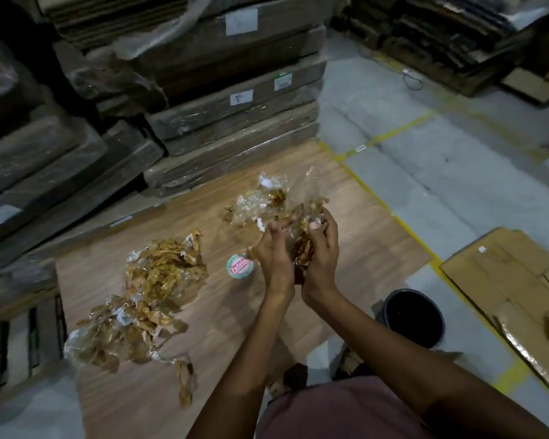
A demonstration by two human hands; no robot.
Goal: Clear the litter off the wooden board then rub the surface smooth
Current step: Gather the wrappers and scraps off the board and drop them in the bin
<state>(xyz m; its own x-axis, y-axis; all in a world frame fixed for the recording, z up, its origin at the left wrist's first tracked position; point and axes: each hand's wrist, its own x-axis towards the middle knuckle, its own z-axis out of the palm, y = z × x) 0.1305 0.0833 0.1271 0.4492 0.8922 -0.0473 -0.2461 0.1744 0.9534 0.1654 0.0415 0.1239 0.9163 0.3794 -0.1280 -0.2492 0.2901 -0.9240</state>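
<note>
A wooden board (pixel 355 229) lies flat on the floor in front of me. Crumpled brown tape and clear plastic litter is strewn on it: one big heap (pixel 146 299) at the left, a smaller clump (pixel 254 201) further back. Between my palms sits a wad of the same litter (pixel 303 245), lifted above the board. My left hand (pixel 274 258) and my right hand (pixel 319 258) both curl round that wad, thumbs on top. A small round lid with a red label (pixel 240 267) lies on the board just left of my left hand.
Wrapped stacks of flat cartons (pixel 235 106) rise behind and to the left of the board. A dark bucket (pixel 412 315) stands on the grey floor at my right, with flattened cardboard (pixel 514 280) beyond it. Yellow floor lines run along the board's right edge.
</note>
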